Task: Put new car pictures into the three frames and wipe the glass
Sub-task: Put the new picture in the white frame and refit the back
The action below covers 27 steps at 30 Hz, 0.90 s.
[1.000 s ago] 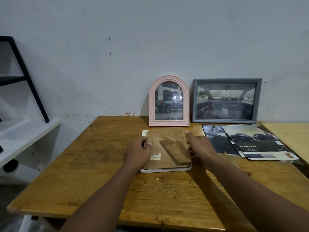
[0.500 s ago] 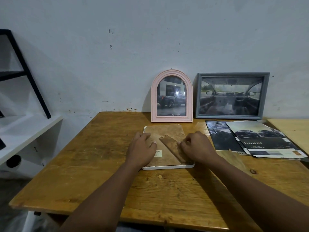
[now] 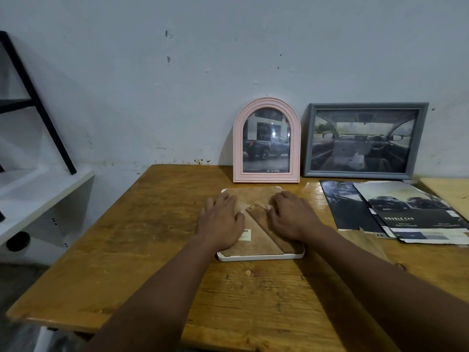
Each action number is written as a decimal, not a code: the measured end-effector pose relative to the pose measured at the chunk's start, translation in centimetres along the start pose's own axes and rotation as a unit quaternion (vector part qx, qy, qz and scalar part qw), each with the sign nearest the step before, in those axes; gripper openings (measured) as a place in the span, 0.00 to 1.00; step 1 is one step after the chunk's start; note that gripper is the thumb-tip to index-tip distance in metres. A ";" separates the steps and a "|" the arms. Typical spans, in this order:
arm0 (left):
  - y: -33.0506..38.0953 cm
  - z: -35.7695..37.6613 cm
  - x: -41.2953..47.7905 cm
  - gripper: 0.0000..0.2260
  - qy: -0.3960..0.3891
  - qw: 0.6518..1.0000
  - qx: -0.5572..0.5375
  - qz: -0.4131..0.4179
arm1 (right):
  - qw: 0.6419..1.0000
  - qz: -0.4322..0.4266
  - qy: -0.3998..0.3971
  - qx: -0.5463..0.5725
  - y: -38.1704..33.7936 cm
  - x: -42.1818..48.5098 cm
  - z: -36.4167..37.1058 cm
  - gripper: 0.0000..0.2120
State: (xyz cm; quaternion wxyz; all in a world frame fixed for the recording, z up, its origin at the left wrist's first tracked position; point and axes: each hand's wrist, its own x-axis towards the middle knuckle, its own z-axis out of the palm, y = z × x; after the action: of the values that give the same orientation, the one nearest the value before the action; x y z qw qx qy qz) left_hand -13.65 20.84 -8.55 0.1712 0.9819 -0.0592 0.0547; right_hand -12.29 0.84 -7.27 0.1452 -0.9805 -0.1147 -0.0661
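Observation:
A white frame (image 3: 261,256) lies face down on the wooden table (image 3: 142,232), its brown backing board and folded stand (image 3: 264,224) facing up. My left hand (image 3: 220,222) rests flat on the left half of the backing. My right hand (image 3: 291,217) lies on the right half, fingers bent down at the board beside the stand. A pink arched frame (image 3: 267,141) with a pickup truck picture and a grey frame (image 3: 363,141) with a car interior picture lean upright against the wall. Car pictures (image 3: 396,212) lie on the table at the right.
A white shelf unit (image 3: 38,189) with black struts stands left of the table. A second, lighter table (image 3: 451,196) adjoins at the far right. A brown paper piece (image 3: 365,240) lies under my right forearm beside the pictures.
Both hands have slid from the frame's outer edges onto the backing board. The right hand's fingers have bent down beside the stand. The camera has tipped slightly.

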 end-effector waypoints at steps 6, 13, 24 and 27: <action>-0.1 -0.2 0.5 0.27 -0.044 0.998 0.028 0.018 | 1.000 -0.017 0.011 0.018 -0.5 0.7 1.1 0.22; 0.3 -0.3 0.7 0.22 -0.008 1.000 0.001 0.009 | 0.999 -0.007 0.040 -0.001 -0.3 1.5 0.7 0.19; 0.6 0.0 0.6 0.28 -0.046 0.996 0.079 0.021 | 0.982 -0.017 0.145 -0.124 -1.3 0.5 1.2 0.20; 0.5 -0.1 0.7 0.28 -0.063 0.996 0.055 0.016 | 0.981 -0.010 0.142 -0.132 -1.3 0.5 1.1 0.21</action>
State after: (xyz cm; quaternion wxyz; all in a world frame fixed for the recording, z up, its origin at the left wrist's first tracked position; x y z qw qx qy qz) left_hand -13.05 20.32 -8.15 0.1116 0.9903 -0.0823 -0.0015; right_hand -12.06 2.52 -7.89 0.0291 -0.9704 -0.0929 -0.2209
